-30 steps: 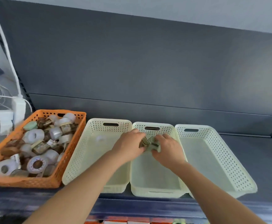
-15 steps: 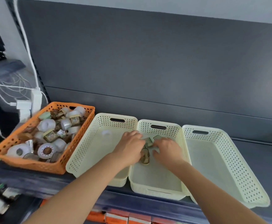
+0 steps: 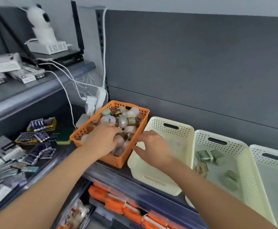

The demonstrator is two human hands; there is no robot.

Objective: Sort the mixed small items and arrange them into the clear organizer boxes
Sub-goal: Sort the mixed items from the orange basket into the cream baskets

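The left hand [image 3: 102, 139] is down in the orange basket [image 3: 115, 160], fingers bent into the jumble of small items [image 3: 128, 119]; I can't tell whether it grips one. The right hand [image 3: 153, 147] hovers apart from it, fingers spread and empty, over the first cream box [image 3: 181, 129]. Several greenish pieces [image 3: 204, 155] lie in the middle cream box [image 3: 234, 146].
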